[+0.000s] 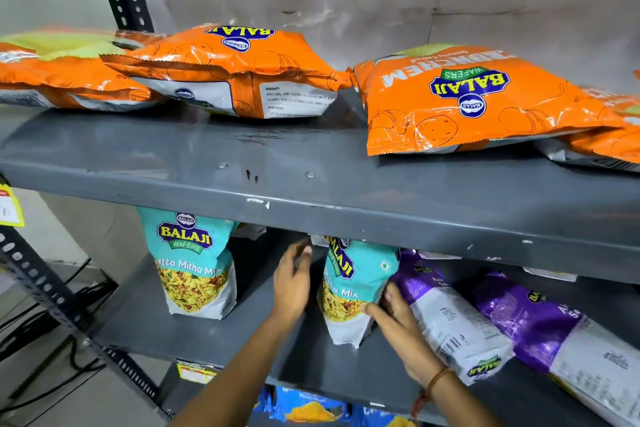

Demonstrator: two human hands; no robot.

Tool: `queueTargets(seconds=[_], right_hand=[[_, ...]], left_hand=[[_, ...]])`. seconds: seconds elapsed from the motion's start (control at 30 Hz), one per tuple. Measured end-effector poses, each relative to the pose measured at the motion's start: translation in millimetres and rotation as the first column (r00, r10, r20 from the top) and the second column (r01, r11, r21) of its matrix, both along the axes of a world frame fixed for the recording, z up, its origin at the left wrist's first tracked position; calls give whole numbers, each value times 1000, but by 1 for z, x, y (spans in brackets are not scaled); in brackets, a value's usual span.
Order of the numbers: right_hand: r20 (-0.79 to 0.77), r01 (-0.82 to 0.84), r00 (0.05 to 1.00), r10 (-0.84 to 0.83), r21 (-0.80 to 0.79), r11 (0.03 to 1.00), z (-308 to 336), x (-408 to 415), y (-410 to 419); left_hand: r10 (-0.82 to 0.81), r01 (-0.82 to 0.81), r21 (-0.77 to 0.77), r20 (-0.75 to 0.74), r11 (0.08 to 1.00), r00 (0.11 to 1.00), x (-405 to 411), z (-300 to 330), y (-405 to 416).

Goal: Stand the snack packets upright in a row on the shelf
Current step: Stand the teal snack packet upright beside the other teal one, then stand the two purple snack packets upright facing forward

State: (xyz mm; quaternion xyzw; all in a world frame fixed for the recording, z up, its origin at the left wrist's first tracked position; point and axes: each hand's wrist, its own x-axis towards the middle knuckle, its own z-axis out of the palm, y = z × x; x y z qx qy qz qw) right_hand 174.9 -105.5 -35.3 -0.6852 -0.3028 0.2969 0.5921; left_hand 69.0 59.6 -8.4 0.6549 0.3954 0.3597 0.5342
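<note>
On the lower grey shelf [145, 319] a teal snack packet [194, 267] stands upright at the left. A second teal packet [349, 282] stands further right, tilted and turned slightly. My right hand [401, 329] grips its lower right edge, thumb on the front and fingers behind. My left hand [292, 282] hovers open just left of this packet, fingers spread, apparently not touching it. Two purple packets [446, 315] [554, 333] lie slanted on the shelf to the right, the nearer one against my right hand.
The upper shelf [311, 156] carries several orange wafer packets [460, 104] lying flat. A perforated upright post [52, 291] stands at the left, with cables on the floor beside it. Blue packets [311, 409] show on the shelf below.
</note>
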Motion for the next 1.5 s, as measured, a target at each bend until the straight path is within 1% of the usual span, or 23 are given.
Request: queueTargets(seconds=[0.03,0.1,0.17,0.23,0.3,0.37,0.47,0.6,0.67,0.7,0.77,0.83,0.87,0.9,0.93,1.0,1.03,1.1,1.17,1.23,1.3,1.4,1.5], right_hand=[[-28,-29,999,29,-13,999,1,6,0],[-83,-78,994,73,-57,995,3,17,0],[-123,-108,988,96,-101,989,6,23,2],[-132,-124,985,108,-118,985,7,26,3],[-94,-77,993,66,-117,990,7,23,4],[-66,-5,998,-1,-87,996,4,20,5],[-90,29,995,-33,-48,998,-1,13,4],[-135,22,990,-29,-54,998,0,1,6],[-121,10,992,-20,-89,996,6,-3,5],[-89,-5,996,-5,-108,994,9,-3,3],[-9,2,1000,-4,-128,992,19,1,-5],[43,78,996,-73,-107,991,32,7,-18],[84,121,990,-113,-90,989,39,12,-26],[137,168,978,-156,-84,982,45,19,-37],[187,221,961,-201,-88,971,48,29,-48],[238,327,925,-297,-97,940,52,51,-71],[229,377,910,-346,-110,920,51,63,-83],[169,443,892,-419,-146,884,48,84,-102],[170,383,921,-349,-244,891,40,101,-112],[194,290,952,-235,-338,896,34,113,-114],[213,251,961,-177,-406,879,32,124,-110],[331,201,944,5,-585,785,27,147,-104],[444,245,887,126,-685,686,22,165,-101]], left_hand=[[-74,71,-131,-15,989,997,9,3,9],[-252,240,-332,7,912,968,20,5,18],[-398,385,-413,59,825,916,21,4,17],[-432,423,-419,79,803,898,22,0,15],[-391,384,-393,67,836,918,20,-2,10],[-282,298,-379,98,876,954,15,-5,9],[-168,211,-388,144,897,975,-4,-15,4],[-126,161,-382,115,910,985,-28,-15,-3],[-160,182,-389,89,903,983,-34,-8,-5],[-139,155,-366,71,918,988,-35,-5,-7],[24,3,-256,104,967,994,-39,5,-21],[225,-186,-181,225,966,948,-45,13,-46],[252,-208,-183,262,961,932,-47,14,-63],[228,-178,-193,276,965,934,-49,12,-80],[154,-104,-196,264,975,952,-49,11,-99],[-50,88,-186,199,979,979,-40,0,-130],[-134,167,-207,165,964,977,-32,-6,-144],[-234,253,-325,99,911,967,-12,-11,-163],[-243,227,-442,20,868,970,10,-16,-170],[-223,180,-469,-36,865,974,30,-21,-170],[-216,152,-476,-82,866,973,47,-28,-167],[-137,50,-478,-149,877,979,75,-40,-164],[-31,-83,-429,-252,900,967,95,-51,-162]])
